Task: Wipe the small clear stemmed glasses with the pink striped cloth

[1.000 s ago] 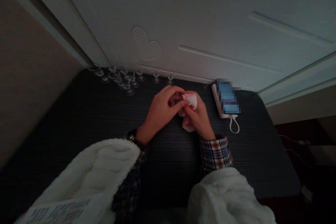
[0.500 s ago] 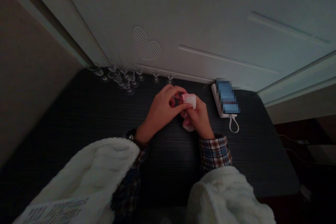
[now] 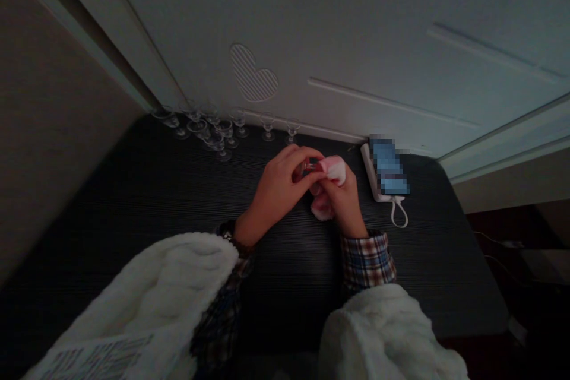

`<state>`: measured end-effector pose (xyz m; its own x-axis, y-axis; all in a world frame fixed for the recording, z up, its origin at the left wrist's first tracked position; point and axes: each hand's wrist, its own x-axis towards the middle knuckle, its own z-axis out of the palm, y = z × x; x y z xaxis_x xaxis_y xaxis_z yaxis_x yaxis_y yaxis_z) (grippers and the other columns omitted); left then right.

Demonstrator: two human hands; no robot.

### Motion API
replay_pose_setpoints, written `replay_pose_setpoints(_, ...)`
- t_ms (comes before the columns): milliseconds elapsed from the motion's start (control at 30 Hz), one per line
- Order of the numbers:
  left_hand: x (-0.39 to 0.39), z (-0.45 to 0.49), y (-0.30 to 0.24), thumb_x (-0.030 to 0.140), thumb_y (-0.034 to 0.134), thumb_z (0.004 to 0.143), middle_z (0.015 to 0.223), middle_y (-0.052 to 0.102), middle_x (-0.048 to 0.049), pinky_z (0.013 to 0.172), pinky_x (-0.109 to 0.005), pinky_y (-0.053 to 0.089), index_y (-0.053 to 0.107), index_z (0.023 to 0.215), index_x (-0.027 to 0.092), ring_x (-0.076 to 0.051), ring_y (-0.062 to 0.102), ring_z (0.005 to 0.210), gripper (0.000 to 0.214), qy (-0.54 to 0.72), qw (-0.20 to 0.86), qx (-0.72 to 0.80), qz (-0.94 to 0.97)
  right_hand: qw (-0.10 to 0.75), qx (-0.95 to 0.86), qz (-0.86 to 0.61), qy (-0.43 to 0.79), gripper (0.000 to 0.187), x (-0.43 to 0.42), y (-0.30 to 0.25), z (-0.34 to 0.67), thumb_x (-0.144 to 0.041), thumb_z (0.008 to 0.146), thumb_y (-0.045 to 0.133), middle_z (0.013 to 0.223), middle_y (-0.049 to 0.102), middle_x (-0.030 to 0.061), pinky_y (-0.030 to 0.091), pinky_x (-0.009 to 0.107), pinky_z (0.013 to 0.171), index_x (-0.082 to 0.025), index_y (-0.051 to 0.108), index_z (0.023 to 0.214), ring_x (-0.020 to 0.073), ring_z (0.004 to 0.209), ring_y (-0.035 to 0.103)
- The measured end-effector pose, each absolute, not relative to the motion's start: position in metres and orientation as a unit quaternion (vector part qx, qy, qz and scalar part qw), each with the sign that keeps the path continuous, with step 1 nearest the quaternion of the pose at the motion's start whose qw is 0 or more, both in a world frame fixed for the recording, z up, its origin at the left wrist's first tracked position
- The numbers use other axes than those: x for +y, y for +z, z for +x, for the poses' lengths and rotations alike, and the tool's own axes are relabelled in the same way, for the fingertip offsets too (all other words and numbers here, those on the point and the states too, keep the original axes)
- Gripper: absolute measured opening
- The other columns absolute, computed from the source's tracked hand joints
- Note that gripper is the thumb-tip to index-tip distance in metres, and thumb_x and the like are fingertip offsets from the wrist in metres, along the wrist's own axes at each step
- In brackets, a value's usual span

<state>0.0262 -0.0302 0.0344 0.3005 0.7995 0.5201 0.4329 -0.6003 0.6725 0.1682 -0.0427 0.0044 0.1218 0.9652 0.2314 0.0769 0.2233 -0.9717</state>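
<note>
My left hand (image 3: 285, 181) is closed around a small clear glass (image 3: 310, 165), mostly hidden by the fingers. A pink and white cloth (image 3: 335, 168) is bunched in my right hand (image 3: 350, 202), pressed against the glass at its right side. Part of the cloth hangs below the right palm. Both hands meet just above the middle of the dark table. Behind and to the left of them, several small stemmed glasses (image 3: 268, 128) stand along the table's back edge.
A phone (image 3: 388, 166) leans on a white power bank (image 3: 370, 173) with a looped white cable (image 3: 399, 214), right of my hands. The dark wood-grain table (image 3: 155, 208) has rounded corners. A white panel (image 3: 187, 29) with raised hearts rises behind it.
The cloth's upper end has shifted slightly right and changed its fold as my right hand moves against the glass. The whole view has also shifted a little.
</note>
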Motion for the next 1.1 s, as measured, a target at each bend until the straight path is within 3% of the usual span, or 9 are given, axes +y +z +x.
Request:
replay_pose_setpoints(300, -0.030, 0.026, 0.036, 0.026, 0.063, 0.083, 0.082, 0.058, 0.0013, 0.065, -0.024, 0.041, 0.065, 0.101, 0.021, -0.011, 0.050, 0.069, 0.019, 0.446, 0.223, 0.396, 0.771, 0.577, -0.542, -0.477, 0.382, 0.014, -0.042, 0.003, 0.169, -0.027, 0.073, 0.066, 0.064, 0.048, -0.0056, 0.034, 0.021, 0.053, -0.020, 0.056, 0.080, 0.0085, 0.056, 0.041)
replay_pose_setpoints(467, -0.032, 0.026, 0.038, 0.026, 0.062, 0.083, 0.085, 0.060, 0.0014, 0.064, -0.023, 0.041, 0.066, 0.100, 0.021, -0.011, 0.051, 0.069, 0.017, 0.458, 0.239, 0.392, 0.761, 0.594, -0.508, -0.444, 0.438, 0.023, -0.047, 0.007, 0.170, -0.031, 0.070, 0.071, 0.074, 0.055, -0.0036, 0.041, 0.023, 0.061, -0.020, 0.058, 0.085, 0.0104, 0.065, 0.049)
replay_pose_setpoints(700, -0.031, 0.025, 0.036, 0.030, 0.062, 0.083, 0.084, 0.062, 0.0014, 0.063, -0.022, 0.042, 0.065, 0.098, 0.021, -0.010, 0.052, 0.066, 0.018, 0.464, 0.252, 0.414, 0.742, 0.581, -0.515, -0.424, 0.466, 0.034, -0.050, 0.009, 0.169, -0.050, 0.080, 0.058, 0.089, 0.061, 0.0009, 0.048, 0.029, 0.075, -0.023, 0.058, 0.100, 0.0156, 0.080, 0.058)
replay_pose_setpoints(1100, -0.026, 0.022, 0.031, 0.038, 0.056, 0.086, 0.086, 0.065, -0.0014, 0.060, -0.023, 0.044, 0.062, 0.106, 0.020, -0.011, 0.057, 0.064, 0.028, 0.448, 0.292, 0.439, 0.723, 0.567, -0.539, -0.458, 0.422, 0.028, -0.045, 0.013, 0.166, -0.043, 0.077, 0.065, 0.079, 0.059, -0.0011, 0.045, 0.025, 0.067, -0.020, 0.059, 0.091, 0.0119, 0.071, 0.054)
